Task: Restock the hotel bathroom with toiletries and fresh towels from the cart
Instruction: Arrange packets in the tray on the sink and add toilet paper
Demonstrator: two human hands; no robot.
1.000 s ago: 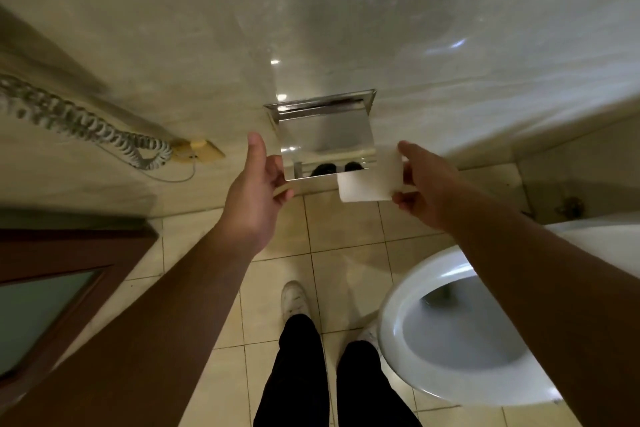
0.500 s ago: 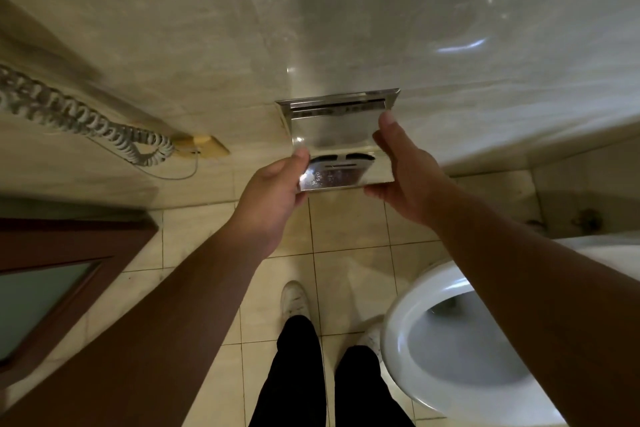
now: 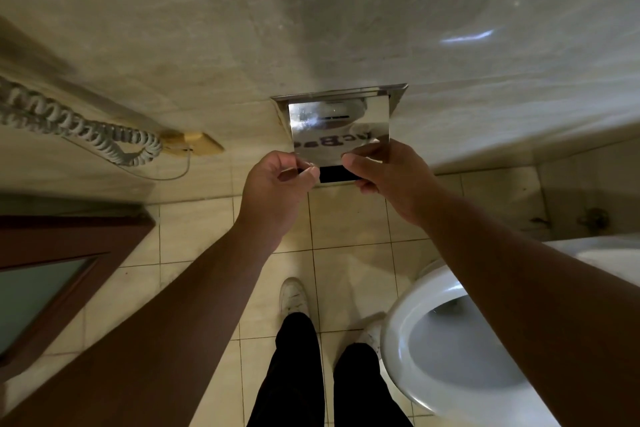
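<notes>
Lowered since 1 s ago: toilet-paper holder flap (image 3: 341,128), bottom edge pinched by left grip (image 3: 277,191) & right grip (image 3: 391,180); paper now hidden, prob. loaded.

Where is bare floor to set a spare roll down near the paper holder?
Bare tiles lie between the door and the left shoe, and below the steel flap, ahead of the shoes. Crowded: left hand and right hand both pinch the flap's lower edge, the toilet fills the right, the coiled cord hangs on the wall to the left.

Head view, steeply downward, close.
</notes>
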